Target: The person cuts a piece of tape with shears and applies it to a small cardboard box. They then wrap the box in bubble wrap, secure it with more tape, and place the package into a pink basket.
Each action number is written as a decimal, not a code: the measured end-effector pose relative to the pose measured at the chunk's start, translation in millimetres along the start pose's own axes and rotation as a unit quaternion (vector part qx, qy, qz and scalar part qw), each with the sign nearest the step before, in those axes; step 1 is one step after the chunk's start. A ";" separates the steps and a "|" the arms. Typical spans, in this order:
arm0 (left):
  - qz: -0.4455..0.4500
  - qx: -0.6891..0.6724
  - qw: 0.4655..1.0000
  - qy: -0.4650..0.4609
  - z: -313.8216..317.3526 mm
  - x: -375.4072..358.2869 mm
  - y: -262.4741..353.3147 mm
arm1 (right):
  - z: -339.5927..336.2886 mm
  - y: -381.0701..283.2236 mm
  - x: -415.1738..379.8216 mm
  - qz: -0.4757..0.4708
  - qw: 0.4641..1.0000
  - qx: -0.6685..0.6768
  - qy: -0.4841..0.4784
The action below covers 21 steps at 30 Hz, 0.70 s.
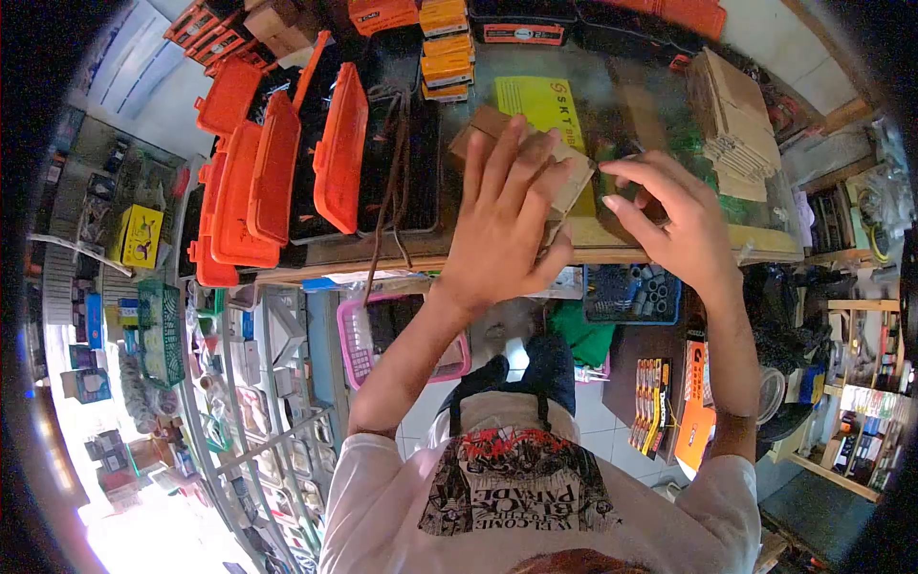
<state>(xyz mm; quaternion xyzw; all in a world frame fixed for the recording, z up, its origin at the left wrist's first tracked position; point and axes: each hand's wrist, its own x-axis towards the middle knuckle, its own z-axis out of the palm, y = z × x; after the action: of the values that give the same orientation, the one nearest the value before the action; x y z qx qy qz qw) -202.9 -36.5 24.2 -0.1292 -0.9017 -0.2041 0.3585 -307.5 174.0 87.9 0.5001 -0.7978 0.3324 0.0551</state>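
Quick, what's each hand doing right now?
Left hand: open, fingers spread flat on the cardboard box.
Right hand: fingers curled at the box's edge; grip unclear.

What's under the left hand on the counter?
The left hand lies flat on a small brown cardboard box, fingers spread over its top. The right hand touches the box's right end. Behind it shows a yellow sheet. The box's contents are hidden.

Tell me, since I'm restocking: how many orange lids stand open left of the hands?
4 orange lids, standing along the counter left of the left hand; overlap may hide others.
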 end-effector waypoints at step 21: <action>-0.038 0.022 0.998 0.047 3.5 -5.4 2.4 | 11.8 6.1 11.9 -0.158 0.977 -0.142 0.002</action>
<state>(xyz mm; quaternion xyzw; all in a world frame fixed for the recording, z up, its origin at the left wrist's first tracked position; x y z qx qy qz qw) -200.2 -33.2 18.8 -0.0771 -0.8923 -0.2032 0.3958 -315.5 159.8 80.9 0.6065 -0.7475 0.2039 0.1786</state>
